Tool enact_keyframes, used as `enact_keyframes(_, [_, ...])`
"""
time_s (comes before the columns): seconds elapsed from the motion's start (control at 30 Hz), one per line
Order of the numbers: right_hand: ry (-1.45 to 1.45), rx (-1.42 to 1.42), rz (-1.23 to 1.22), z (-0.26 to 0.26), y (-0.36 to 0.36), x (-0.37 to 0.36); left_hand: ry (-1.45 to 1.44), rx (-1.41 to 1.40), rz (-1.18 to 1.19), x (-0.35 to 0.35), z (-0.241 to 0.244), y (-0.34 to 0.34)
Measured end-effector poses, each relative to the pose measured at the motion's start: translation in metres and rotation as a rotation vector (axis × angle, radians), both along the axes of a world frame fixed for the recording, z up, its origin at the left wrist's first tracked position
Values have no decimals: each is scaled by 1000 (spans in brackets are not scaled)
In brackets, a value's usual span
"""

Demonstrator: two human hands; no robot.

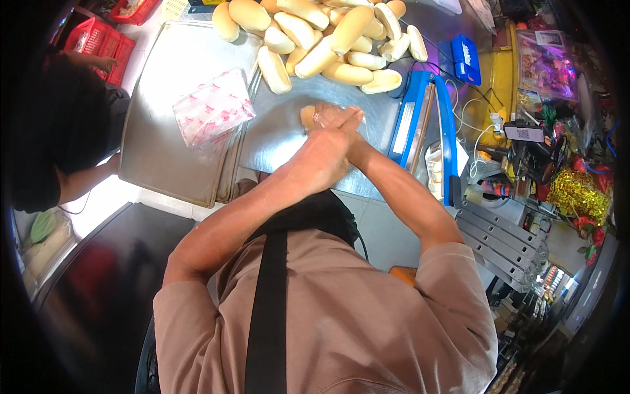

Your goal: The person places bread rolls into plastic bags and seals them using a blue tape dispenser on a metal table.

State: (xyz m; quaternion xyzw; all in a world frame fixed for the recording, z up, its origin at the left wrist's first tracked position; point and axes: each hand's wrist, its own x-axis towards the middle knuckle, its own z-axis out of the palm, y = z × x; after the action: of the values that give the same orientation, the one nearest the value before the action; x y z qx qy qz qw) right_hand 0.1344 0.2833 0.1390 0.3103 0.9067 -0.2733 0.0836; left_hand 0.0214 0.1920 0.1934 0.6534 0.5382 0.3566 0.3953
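Over the steel table [268, 140], my two hands come together and overlap at a bread roll [307, 117] in a clear plastic bag. My right hand [336, 115], blurred, lies over the roll and grips it through the film. My left hand [325, 155] crosses in front, its fingers reaching the bag's right end; whether they pinch the film is hidden. Beyond them is a heap of bare bread rolls [339, 47]. To the left, a pack of clear bags with red print [214, 111] rests on stacked metal baking trays [167, 157]. At right stands a blue impulse sealer [411, 123], its arm raised.
A blue case [466, 60] and white cables [460, 113] lie past the sealer. A phone [524, 132] showing a printed-style code stands among clutter with gold tinsel [581, 194]. At left are a person in dark clothes [74, 128] and red plastic baskets [98, 47]. An aluminium ladder [497, 241] leans at right.
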Motion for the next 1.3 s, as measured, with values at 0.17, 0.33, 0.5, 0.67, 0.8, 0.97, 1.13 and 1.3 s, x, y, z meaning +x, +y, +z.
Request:
enact_keyframes(0.17, [-367, -263, -115, 39, 2, 10, 4, -61, 58, -24, -5, 9])
enact_keyframes(0.33, [146, -641, -260, 99, 68, 38, -36, -89, 76, -24, 7, 5])
enact_keyframes(0.5, [283, 232, -858, 33, 147, -27, -49, -105, 37, -13, 24, 2])
enact_keyframes(0.67, [328, 283, -922, 18, 171, -47, -38, -168, 79, -9, 29, -1])
enact_keyframes(0.8, [501, -271, -972, 14, 199, 3, -57, -88, 82, -12, 12, -1])
enact_keyframes(0.97, [970, -302, -673, 91, 81, 33, -302, -429, 69, -35, 15, 13])
enact_keyframes(1.13, [617, -102, -380, 88, -30, 56, -361, -388, -4, -42, 7, 21])
enact_keyframes(1.3, [-17, -6, -119, 66, -29, 48, 123, 101, -5, -26, 4, -3])
